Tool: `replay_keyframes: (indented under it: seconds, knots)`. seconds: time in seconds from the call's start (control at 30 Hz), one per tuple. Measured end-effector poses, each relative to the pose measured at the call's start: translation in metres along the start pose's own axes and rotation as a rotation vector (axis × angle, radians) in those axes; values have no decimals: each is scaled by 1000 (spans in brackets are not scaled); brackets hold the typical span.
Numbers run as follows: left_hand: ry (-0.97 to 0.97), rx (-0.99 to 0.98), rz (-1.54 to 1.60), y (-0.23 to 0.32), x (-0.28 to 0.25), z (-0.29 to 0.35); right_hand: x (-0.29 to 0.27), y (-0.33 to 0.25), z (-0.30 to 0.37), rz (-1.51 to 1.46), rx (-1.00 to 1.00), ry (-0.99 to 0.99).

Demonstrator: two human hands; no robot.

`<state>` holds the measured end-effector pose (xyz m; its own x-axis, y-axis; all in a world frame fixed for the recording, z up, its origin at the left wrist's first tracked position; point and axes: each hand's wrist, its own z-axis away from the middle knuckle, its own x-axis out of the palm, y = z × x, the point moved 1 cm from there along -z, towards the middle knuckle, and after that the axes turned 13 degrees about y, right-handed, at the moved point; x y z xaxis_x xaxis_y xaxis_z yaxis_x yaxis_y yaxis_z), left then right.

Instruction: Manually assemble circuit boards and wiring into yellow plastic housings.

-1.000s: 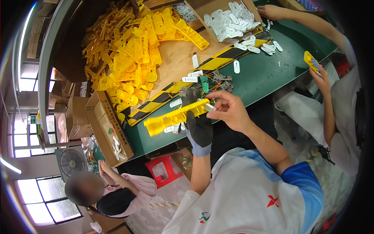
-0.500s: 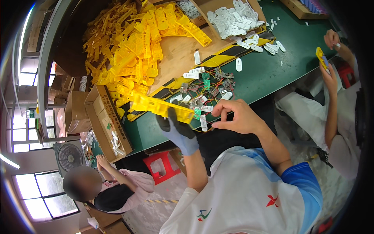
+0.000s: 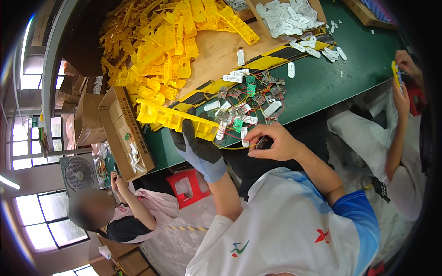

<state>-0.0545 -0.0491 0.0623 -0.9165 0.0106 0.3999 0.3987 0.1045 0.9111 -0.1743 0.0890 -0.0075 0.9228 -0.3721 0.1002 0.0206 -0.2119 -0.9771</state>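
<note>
- Grips a long yellow plastic part (image 3: 177, 120) in the left hand (image 3: 198, 145), clad in a dark glove (image 3: 207, 168) with a pale blue cuff; closes thumb and fingers around the half nearer the right hand (image 3: 276, 145); holds it at a slant, ribs and hollows showing, with the far end reaching out to the left of the left hand.
- Curls the bare right hand narrow, thumb and fingertips close together, around a small dark piece (image 3: 263, 142); hides much of that piece behind the fingers; strings a thin yellow wire (image 3: 235, 147) between the right hand and the near end of the yellow plastic part.
- Has, just beyond the right hand, a tangle of wired metal pieces (image 3: 258, 100), green boards (image 3: 238, 125) and white covers (image 3: 271, 109) on a green table (image 3: 313, 92).
- Has, beyond the left hand, a black-and-yellow striped strip (image 3: 276, 56); past that, a big heap of yellow parts (image 3: 156, 60) on a wooden board (image 3: 221, 50).
- Has, well beyond the right hand, a cardboard box (image 3: 318, 9) of white oval pieces (image 3: 290, 20); to the left of the left hand, a cardboard tray (image 3: 136, 120) with a few white bits (image 3: 134, 158) inside; behind the left hand, a red stool (image 3: 195, 191).
- Has one co-worker (image 3: 396, 170) well to the right of the right hand, another (image 3: 140, 209) to the left of the left forearm.
</note>
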Motion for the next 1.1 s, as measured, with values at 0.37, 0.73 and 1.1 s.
replay_keyframes:
  seconds: [0.37, 0.73, 1.1]
  knots:
    - [59, 220, -138, -15, -31, -23, -10, 9, -8, -709, 222, 27]
    - [-582, 82, -436, -45, -61, 24, 5, 17, -22, -528, 477, 307]
    - [-398, -213, -443, -54, -52, 30, 5, 14, -16, -434, 370, 284]
